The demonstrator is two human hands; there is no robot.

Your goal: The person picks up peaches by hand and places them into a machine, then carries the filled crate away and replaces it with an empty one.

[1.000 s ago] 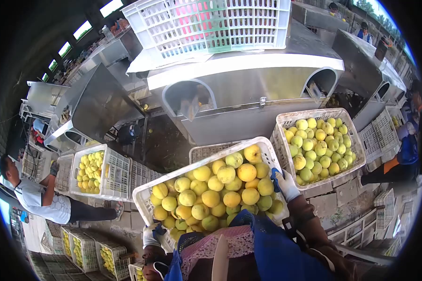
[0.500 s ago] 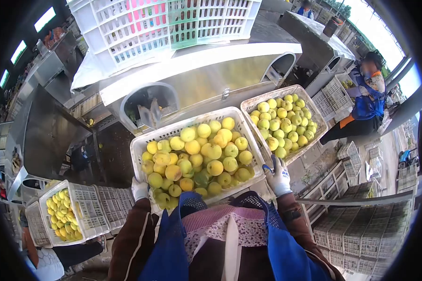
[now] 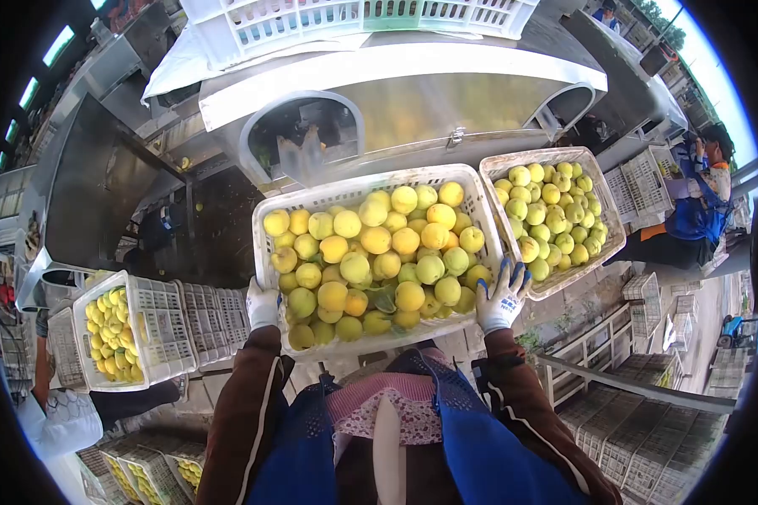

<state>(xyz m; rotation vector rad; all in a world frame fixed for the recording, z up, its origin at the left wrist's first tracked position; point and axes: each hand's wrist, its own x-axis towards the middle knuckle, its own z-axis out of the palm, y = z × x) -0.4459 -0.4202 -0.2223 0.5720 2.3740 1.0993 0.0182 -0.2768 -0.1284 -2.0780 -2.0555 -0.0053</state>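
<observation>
A white plastic crate (image 3: pixel 328 200) full of yellow-green peach-like fruit (image 3: pixel 376 239) stands in front of my body. My left hand (image 3: pixel 262 306), in a white work glove, grips the crate's left end near its front corner; part of its fingers is hidden against the wall. At the right end, my right hand (image 3: pixel 500 301), gloved with blue fingertips, straddles the rim, thumb towards the fruit and fingers on the outer side. Close beside it is a second, smaller-looking crate (image 3: pixel 554 156) of greener fruit (image 3: pixel 556 210).
Behind the crates stands a metal machine (image 3: pixel 413 109) with arched openings, carrying another white crate (image 3: pixel 362 18). A fruit crate (image 3: pixel 162 328) stands at left near another person's arm (image 3: pixel 42 362). A person in blue (image 3: pixel 695 210) is at right. Stacked crates (image 3: pixel 648 421) lie beyond a metal rail (image 3: pixel 632 380).
The front wall of the crate has come out from behind my apron, and more ground shows between it and my body. My right hand's fingers have spread over the rim. The view has shifted.
</observation>
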